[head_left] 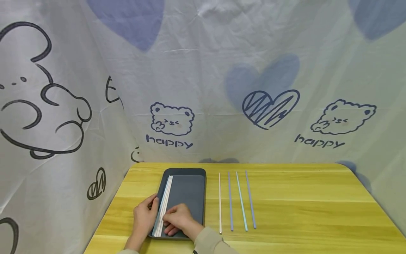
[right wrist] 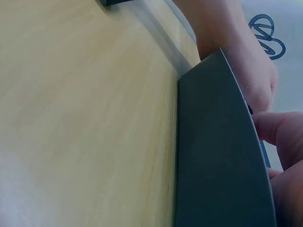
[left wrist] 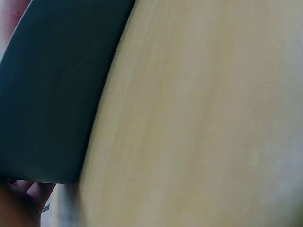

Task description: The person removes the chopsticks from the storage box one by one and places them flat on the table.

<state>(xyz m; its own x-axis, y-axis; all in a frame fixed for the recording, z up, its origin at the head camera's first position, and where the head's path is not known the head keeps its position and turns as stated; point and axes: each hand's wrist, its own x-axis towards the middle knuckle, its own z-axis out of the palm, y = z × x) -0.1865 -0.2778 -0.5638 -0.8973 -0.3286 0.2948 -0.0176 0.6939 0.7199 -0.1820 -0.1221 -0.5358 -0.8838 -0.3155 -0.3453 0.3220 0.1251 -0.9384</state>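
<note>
A dark grey tray point(head_left: 190, 190) lies on the left part of the table, with several thin white chopsticks point(head_left: 164, 204) side by side along its left inner wall; a light blue one shows at their left. At the tray's left rim my left hand point(head_left: 144, 217) grips the edge with curled fingers. My right hand point(head_left: 180, 218) reaches into the tray from the near right, thumb and forefinger pinching at the rightmost white chopstick. In the right wrist view the tray's side wall point(right wrist: 218, 146) hides the chopsticks. The left wrist view mostly holds the tray's outer wall point(left wrist: 52, 94).
To the right of the tray, a white chopstick point(head_left: 220, 204), a purple chopstick point(head_left: 231, 204), a light blue chopstick point(head_left: 242, 203) and another purple chopstick point(head_left: 250, 201) lie apart on the yellow wooden table point(head_left: 301, 211). A printed cloth point(head_left: 215, 141) hangs behind the table.
</note>
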